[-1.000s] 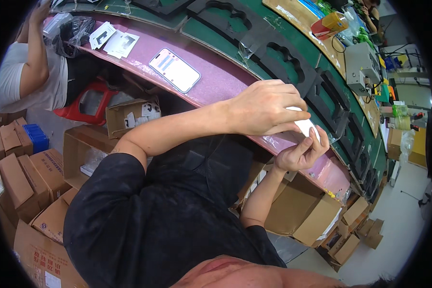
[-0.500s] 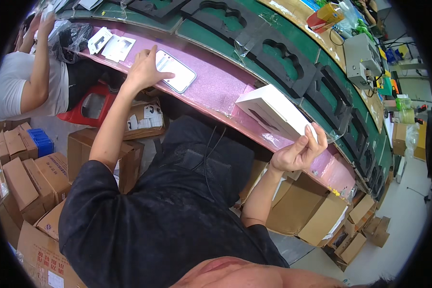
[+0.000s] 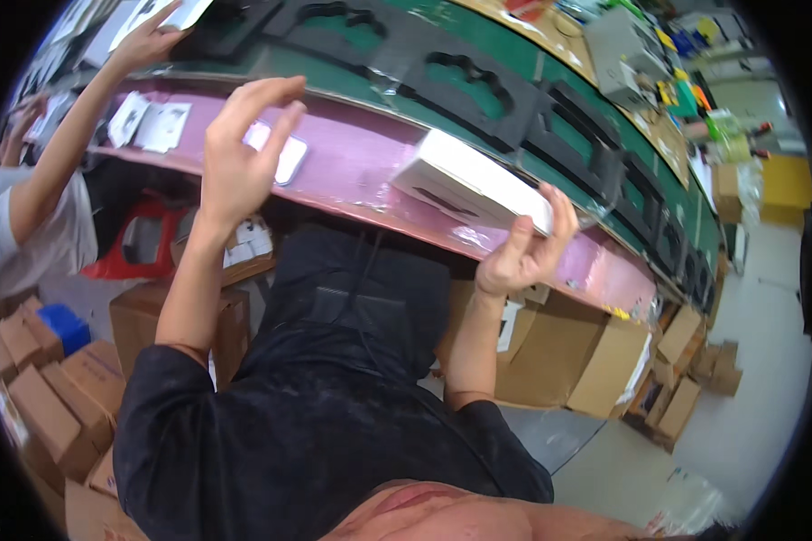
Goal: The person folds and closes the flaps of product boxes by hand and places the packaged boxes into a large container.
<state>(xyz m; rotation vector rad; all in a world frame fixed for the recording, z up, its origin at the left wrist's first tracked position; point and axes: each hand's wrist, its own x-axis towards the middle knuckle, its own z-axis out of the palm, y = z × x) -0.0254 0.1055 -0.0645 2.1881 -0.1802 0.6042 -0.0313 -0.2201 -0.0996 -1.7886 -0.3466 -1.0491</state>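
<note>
My left hand (image 3: 239,153) is raised over the pink bench surface (image 3: 356,167), its fingers and thumb apart with nothing between them. Partly hidden behind that hand lies a phone-shaped slab (image 3: 289,164) with a white face and a pale bluish rim. My right hand (image 3: 530,248) grips the right end of a white rectangular box (image 3: 483,178). The box is tilted over the pink surface, and a dark picture shows on its near side.
Black foam trays with cut-outs (image 3: 465,95) line the green surface (image 3: 397,95) beyond the pink strip. White cards (image 3: 162,126) lie at the left. A co-worker's hand (image 3: 146,41) holds a white item there. Cardboard boxes (image 3: 550,347) stand below the bench.
My left hand has come up off the phone-shaped slab. My right hand keeps hold of the white box. The co-worker's arm now stretches over the green surface, and the whole view has shifted.
</note>
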